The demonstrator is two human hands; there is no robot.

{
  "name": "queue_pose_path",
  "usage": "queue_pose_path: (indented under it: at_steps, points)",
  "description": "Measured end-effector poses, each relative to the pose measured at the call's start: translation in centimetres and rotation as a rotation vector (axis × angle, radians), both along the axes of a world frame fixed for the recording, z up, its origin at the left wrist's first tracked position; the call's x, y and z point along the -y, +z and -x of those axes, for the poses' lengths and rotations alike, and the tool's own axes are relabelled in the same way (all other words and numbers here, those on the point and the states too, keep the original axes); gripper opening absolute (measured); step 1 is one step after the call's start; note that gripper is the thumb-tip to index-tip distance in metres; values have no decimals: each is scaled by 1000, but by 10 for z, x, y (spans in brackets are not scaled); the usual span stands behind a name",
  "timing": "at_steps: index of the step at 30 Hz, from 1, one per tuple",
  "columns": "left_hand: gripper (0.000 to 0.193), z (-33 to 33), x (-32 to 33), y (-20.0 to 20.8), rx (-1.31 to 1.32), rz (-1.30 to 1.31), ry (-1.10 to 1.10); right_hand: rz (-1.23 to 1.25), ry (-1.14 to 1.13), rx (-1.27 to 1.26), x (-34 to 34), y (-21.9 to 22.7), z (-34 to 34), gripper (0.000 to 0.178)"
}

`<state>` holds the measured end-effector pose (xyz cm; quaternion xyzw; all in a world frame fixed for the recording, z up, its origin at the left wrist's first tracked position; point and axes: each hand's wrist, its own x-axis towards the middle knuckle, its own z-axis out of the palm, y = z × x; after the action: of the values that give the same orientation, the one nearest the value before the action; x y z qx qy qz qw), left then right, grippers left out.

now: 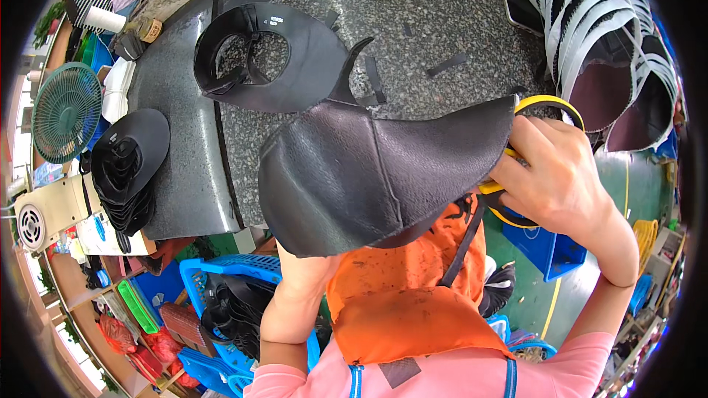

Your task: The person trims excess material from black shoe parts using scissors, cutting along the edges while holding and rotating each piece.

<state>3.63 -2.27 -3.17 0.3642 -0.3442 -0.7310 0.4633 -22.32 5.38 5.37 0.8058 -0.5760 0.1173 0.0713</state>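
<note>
Raised in front of me is a black leather shoe upper (pixel 324 169) with a seam across it and a flared right end. My left wrist (pixel 306 267) goes under its lower edge, so the upper hides that hand's fingers while it holds the piece up. On the right, my right hand (pixel 553 169) is closed around yellow-handled scissors (pixel 554 103). Its fingers are close to the flared edge, and the blades are hidden. A dark strap (pixel 463 247) hangs below the upper, over my orange apron (pixel 420 324).
Another black upper (pixel 317 66) lies on the speckled stone table (pixel 442 22), near black scraps (pixel 448 65). Stacked black pieces (pixel 125 158) sit left; white-edged pieces (pixel 590 22) at far right. A blue basket (pixel 199 269), green fan (pixel 66 112) and blue bin (pixel 542 247) stand around. Someone in stripes (pixel 92 0) is far left.
</note>
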Motion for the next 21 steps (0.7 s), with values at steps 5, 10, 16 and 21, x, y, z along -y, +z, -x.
queue_pose_path:
  at_steps: [5, 10, 16, 21]
  points:
    - [53, 4, 5, 6, 27, 2, 9, -122, -13, 22, -4, 9, 5, 31]
    - [48, 10, 3, 11, -58, -81, 51, -120, -16, 44, -4, 7, 3, 32]
    - [44, 6, -8, 1, -102, -116, 59, -115, -38, 57, -10, 3, 0, 33]
    - [45, 9, -12, 3, -193, -119, 0, -87, -43, 114, -12, -2, -3, 34]
